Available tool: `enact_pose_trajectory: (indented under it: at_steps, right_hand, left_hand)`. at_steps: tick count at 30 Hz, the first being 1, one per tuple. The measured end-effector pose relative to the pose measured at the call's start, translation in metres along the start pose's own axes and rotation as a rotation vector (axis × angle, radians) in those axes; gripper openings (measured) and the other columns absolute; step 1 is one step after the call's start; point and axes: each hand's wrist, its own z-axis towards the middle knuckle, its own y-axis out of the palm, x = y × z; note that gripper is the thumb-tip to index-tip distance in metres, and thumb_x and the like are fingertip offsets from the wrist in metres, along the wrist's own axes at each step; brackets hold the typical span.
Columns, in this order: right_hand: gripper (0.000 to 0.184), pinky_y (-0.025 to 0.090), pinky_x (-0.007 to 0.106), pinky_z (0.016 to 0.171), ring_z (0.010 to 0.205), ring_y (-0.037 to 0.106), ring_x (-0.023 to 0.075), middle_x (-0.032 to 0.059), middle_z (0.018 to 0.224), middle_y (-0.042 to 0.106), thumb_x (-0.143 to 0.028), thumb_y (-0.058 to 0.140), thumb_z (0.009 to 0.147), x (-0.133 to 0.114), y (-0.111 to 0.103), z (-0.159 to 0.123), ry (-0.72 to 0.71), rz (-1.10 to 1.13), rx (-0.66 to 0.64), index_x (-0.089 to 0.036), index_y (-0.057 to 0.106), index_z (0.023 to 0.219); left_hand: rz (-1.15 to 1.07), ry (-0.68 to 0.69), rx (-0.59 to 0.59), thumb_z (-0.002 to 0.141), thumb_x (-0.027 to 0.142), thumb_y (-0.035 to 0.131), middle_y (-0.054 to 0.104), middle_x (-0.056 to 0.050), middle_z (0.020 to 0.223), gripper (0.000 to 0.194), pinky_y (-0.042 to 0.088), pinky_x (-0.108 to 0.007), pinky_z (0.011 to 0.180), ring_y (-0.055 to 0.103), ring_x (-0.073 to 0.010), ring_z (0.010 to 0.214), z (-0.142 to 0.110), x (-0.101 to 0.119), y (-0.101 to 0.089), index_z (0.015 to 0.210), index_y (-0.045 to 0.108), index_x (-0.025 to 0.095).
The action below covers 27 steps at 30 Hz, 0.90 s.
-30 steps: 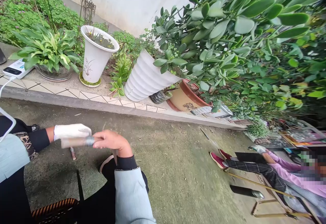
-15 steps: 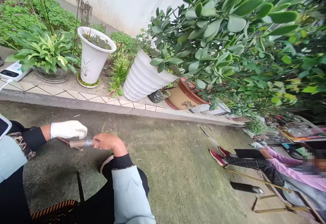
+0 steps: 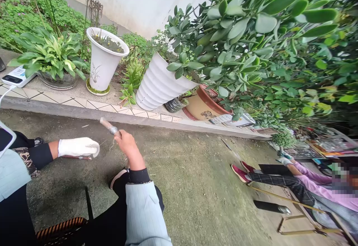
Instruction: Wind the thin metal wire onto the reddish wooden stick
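My left hand (image 3: 78,147), in a white knitted glove, is closed over a thin reddish-brown stick (image 3: 85,158) that shows along its lower edge. My bare right hand (image 3: 125,141) grips a short rod-like tool (image 3: 107,124). Its far end is a pale tan cylinder, with a silvery band close to my fingers. The rest of the tool is hidden by the hand, so I cannot tell its kind. The tool points up and left, apart from the glove. A faint thin strand (image 3: 103,142) shows between the hands.
A tiled ledge (image 3: 92,105) carries a white flowerpot (image 3: 104,65), a tilted ribbed white pot (image 3: 160,83) and a tan pot (image 3: 203,106). A power bank (image 3: 18,76) with a cable lies at left. Another person (image 3: 304,182) sits at right, near a black bottle (image 3: 271,206).
My right hand has swung the tool up and away from the gloved hand, tilting it upward. The left hand has shifted slightly right and down, still holding the stick.
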Motion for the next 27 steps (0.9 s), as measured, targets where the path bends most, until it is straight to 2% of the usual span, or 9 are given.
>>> enact_pose_trajectory:
  at_steps: [3, 5, 7, 9, 14, 19, 21, 23, 27]
  right_hand:
    - [0.008, 0.039, 0.025, 0.064, 0.074, 0.058, 0.0164, 0.0054, 0.079, 0.064, -0.024, 0.06, 0.08, -0.005, 0.001, -0.006, -0.086, -0.171, -0.369, -0.018, 0.063, 0.082]
    - [0.006, 0.039, 0.023, 0.059, 0.065, 0.056, 0.0128, 0.0008, 0.069, 0.06, -0.023, 0.061, 0.079, -0.006, -0.001, -0.013, -0.213, -0.055, -0.747, -0.017, 0.063, 0.077]
    - [0.011, 0.04, 0.021, 0.057, 0.06, 0.053, 0.0101, -0.0023, 0.067, 0.057, -0.026, 0.062, 0.079, -0.006, -0.007, -0.018, -0.32, 0.199, -0.951, -0.017, 0.064, 0.085]
    - [0.024, 0.041, 0.021, 0.058, 0.061, 0.051, 0.0089, -0.0025, 0.071, 0.057, -0.032, 0.064, 0.078, -0.004, -0.014, -0.022, -0.37, 0.475, -0.836, -0.016, 0.063, 0.097]
    - [0.027, 0.042, 0.021, 0.058, 0.06, 0.047, 0.0084, 0.0005, 0.077, 0.057, -0.036, 0.061, 0.077, 0.0, -0.018, -0.012, -0.269, 0.876, -0.196, -0.014, 0.06, 0.092]
    - [0.017, 0.04, 0.024, 0.061, 0.065, 0.052, 0.0123, 0.0026, 0.079, 0.06, -0.03, 0.053, 0.083, 0.002, 0.0, 0.002, -0.053, 0.427, 0.015, -0.018, 0.06, 0.093]
    - [0.01, 0.039, 0.025, 0.064, 0.07, 0.054, 0.0146, 0.0035, 0.077, 0.062, -0.025, 0.058, 0.08, 0.002, 0.004, 0.001, -0.041, 0.072, -0.067, -0.018, 0.062, 0.086]
    - [0.005, 0.038, 0.025, 0.063, 0.068, 0.055, 0.0146, 0.0025, 0.071, 0.061, -0.023, 0.062, 0.077, 0.0, 0.005, -0.003, -0.117, -0.11, -0.344, -0.017, 0.063, 0.078]
    - [0.011, 0.038, 0.021, 0.058, 0.058, 0.052, 0.0094, -0.0036, 0.064, 0.055, -0.027, 0.063, 0.078, -0.004, -0.004, -0.015, -0.336, 0.153, -0.909, -0.017, 0.064, 0.084]
  left_hand:
    - [0.187, 0.092, -0.002, 0.084, 0.054, 0.053, 0.05, 0.0, 0.067, 0.042, 0.039, -0.021, 0.059, 0.043, -0.012, 0.062, -0.005, 0.015, -0.008, 0.067, 0.05, 0.015]
    - [0.258, 0.11, 0.013, 0.085, 0.05, 0.051, 0.051, 0.0, 0.067, 0.04, 0.038, -0.021, 0.059, 0.043, -0.0114, 0.062, -0.005, 0.02, -0.014, 0.067, 0.051, 0.014]
    - [0.237, 0.095, 0.035, 0.086, 0.05, 0.05, 0.052, -0.001, 0.068, 0.04, 0.037, -0.02, 0.058, 0.042, -0.0113, 0.061, -0.003, 0.02, -0.018, 0.069, 0.052, 0.014]
    - [0.152, 0.064, 0.08, 0.085, 0.053, 0.049, 0.053, -0.002, 0.069, 0.041, 0.035, -0.02, 0.054, 0.042, -0.0116, 0.06, 0.0, 0.014, -0.019, 0.075, 0.054, 0.014]
    - [0.11, 0.047, 0.061, 0.089, 0.054, 0.043, 0.052, -0.002, 0.069, 0.043, 0.035, -0.02, 0.053, 0.041, -0.011, 0.057, 0.006, 0.003, -0.005, 0.079, 0.056, 0.014]
    - [0.293, 0.115, -0.134, 0.092, 0.043, 0.043, 0.056, -0.002, 0.073, 0.035, 0.037, -0.021, 0.061, 0.046, -0.0127, 0.064, 0.0, 0.016, 0.004, 0.08, 0.06, 0.014]
    - [0.312, 0.14, -0.095, 0.092, 0.042, 0.043, 0.055, -0.002, 0.073, 0.035, 0.037, -0.021, 0.063, 0.045, -0.0127, 0.064, -0.002, 0.02, -0.001, 0.077, 0.058, 0.014]
    - [0.323, 0.145, 0.004, 0.091, 0.044, 0.044, 0.053, -0.001, 0.07, 0.037, 0.037, -0.021, 0.061, 0.043, -0.0122, 0.063, -0.003, 0.021, -0.01, 0.072, 0.055, 0.014]
    - [0.263, 0.088, 0.155, 0.087, 0.047, 0.049, 0.053, -0.001, 0.07, 0.036, 0.035, -0.02, 0.056, 0.041, -0.0114, 0.061, -0.001, 0.014, -0.027, 0.074, 0.053, 0.014]
